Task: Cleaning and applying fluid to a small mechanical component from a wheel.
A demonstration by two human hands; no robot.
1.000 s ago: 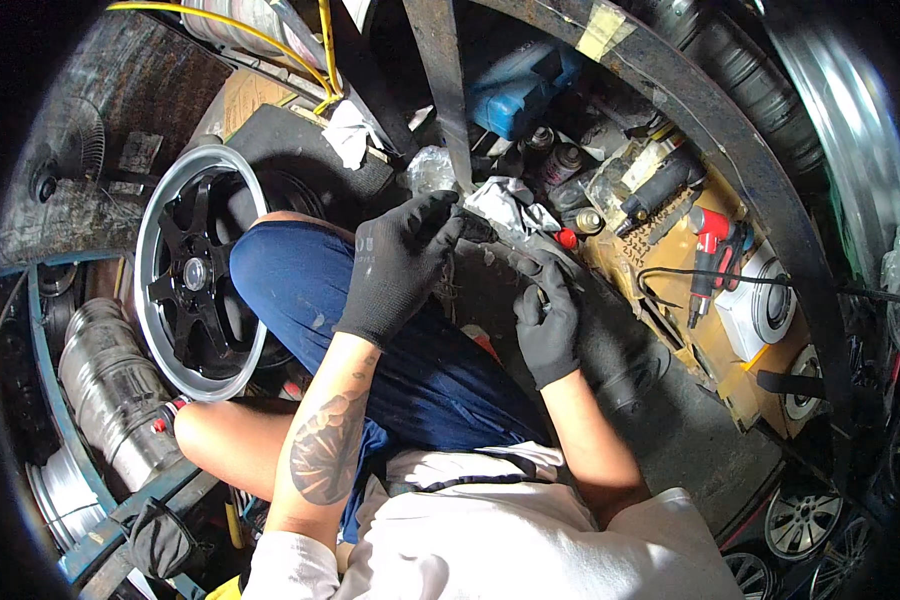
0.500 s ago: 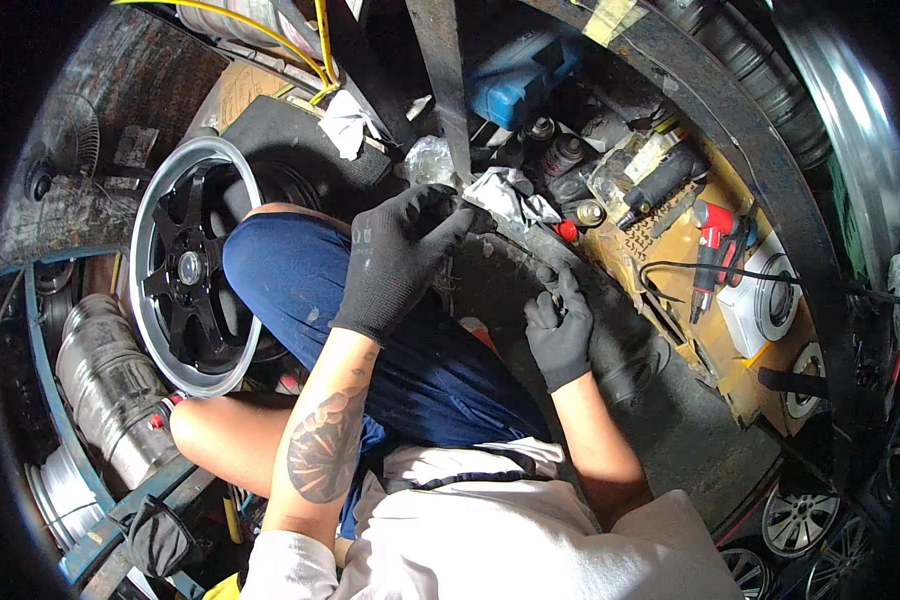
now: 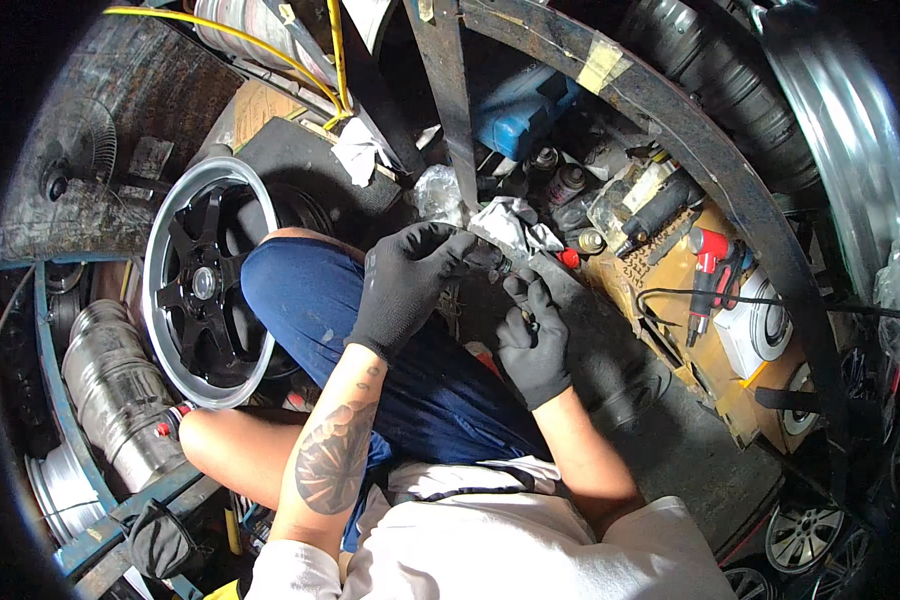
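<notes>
Both my hands wear dark grey knit gloves. My left hand (image 3: 407, 290) is raised beside my knee, thumb and fingers pinched together. At its fingertips a small dark piece (image 3: 485, 257) shows; its kind is too unclear to name. My right hand (image 3: 533, 348) is lower and to the right, a short gap away, its fingers curled in. Something tiny may be between its thumb and fingers, but I cannot make it out. Left of my knee stands a black spoked wheel rim (image 3: 208, 285) with a silver lip, upright on its edge.
A red and black power tool (image 3: 708, 262) lies on cardboard at right, by a white box (image 3: 755, 335). Spray cans (image 3: 567, 180), crumpled white cloth (image 3: 510, 222) and a blue case (image 3: 525, 115) sit ahead. A dark curved metal frame (image 3: 715, 160) arches over the right side.
My right hand has moved left, nearer to my left hand. The whole view has shifted slightly, and my left hand keeps its pinch.
</notes>
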